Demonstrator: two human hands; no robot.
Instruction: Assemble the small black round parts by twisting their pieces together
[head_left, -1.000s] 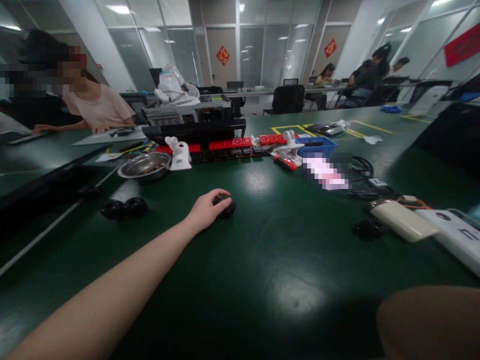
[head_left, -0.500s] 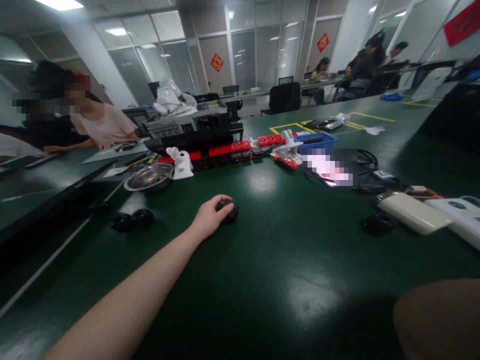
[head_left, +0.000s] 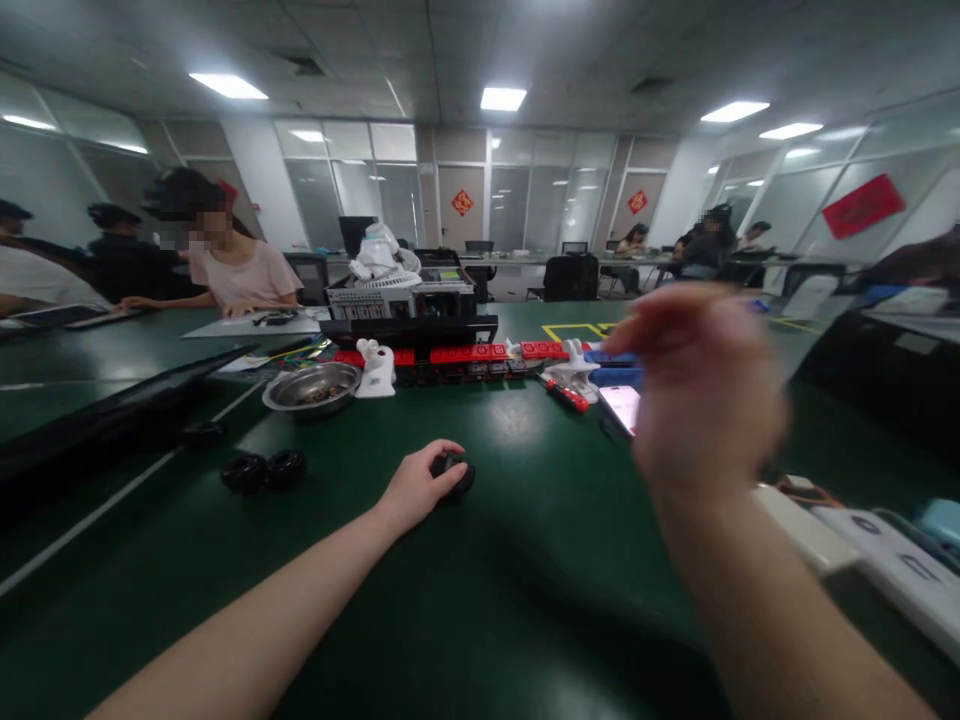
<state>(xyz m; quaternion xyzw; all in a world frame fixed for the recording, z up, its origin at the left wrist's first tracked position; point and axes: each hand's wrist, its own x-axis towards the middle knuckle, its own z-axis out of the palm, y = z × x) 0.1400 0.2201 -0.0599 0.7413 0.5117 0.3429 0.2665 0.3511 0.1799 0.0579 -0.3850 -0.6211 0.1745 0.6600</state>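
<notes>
Left grip (head_left: 416, 488) clasps black wheel (head_left: 459, 474), mid table (head_left: 540, 570).

Left grip (head_left: 416, 487) curled, arm outstretched; right grip (head_left: 701, 400) raised, blurred.

An open-plan office serves as an electronics workshop: an opened computer chassis (head_left: 411, 300) stands on a long green workbench (head_left: 540, 480), red power strips (head_left: 457, 354) just in front of it, a steel bowl (head_left: 311, 385) to its left, glass partitions (head_left: 510, 205) and office chairs (head_left: 570, 278) behind.
</notes>
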